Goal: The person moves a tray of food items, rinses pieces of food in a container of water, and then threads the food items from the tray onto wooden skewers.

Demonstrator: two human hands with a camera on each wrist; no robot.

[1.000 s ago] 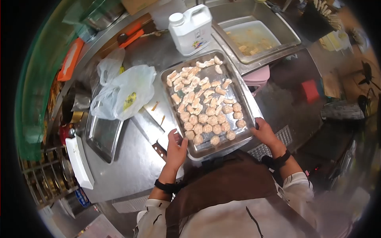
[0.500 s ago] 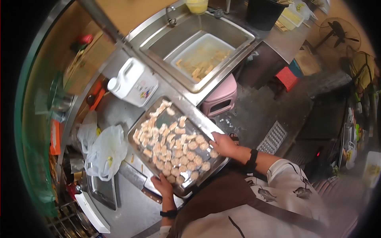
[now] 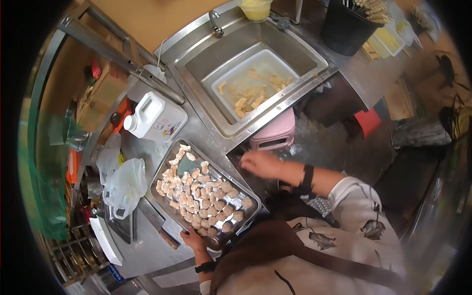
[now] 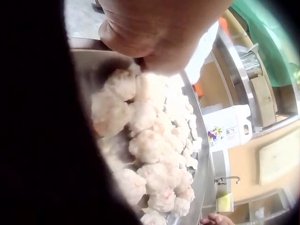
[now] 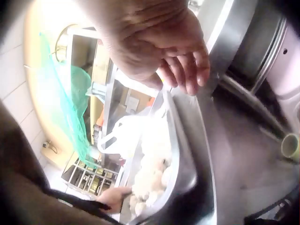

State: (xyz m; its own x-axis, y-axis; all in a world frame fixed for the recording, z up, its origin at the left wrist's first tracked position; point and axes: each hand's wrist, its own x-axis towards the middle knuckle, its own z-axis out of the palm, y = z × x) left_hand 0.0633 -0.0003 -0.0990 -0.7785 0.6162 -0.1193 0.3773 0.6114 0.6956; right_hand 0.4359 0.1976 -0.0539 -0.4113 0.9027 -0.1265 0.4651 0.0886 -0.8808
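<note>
A metal tray [image 3: 158, 173] lies angled on the worktop. It holds meatballs [image 3: 227, 210] at the near end and pale elongated filled pieces [image 3: 183, 194] toward the far end. My left hand [image 3: 193, 240] grips the tray's near left rim, thumb on the inside beside the meatballs [image 4: 159, 178]. Past the tray's right rim, my right hand [image 3: 260, 164] is in the air, apart from it. The right wrist view shows that hand [image 5: 164, 56] holding nothing, its fingers loosely bent, with the tray's wall [image 5: 176, 154] below.
A sink [image 3: 196, 73] with a white tub [image 3: 216, 88] of soaking pieces lies beyond. A white jug [image 3: 160, 118] stands behind the tray; plastic bags [image 3: 125, 184] and a knife [image 3: 168, 238] lie left. A pink stool [image 3: 275, 130] stands below the sink.
The tray has turned and shifted left in view, as the head view swung toward the sink. My right hand has let go of the tray's right rim; my left stays on it.
</note>
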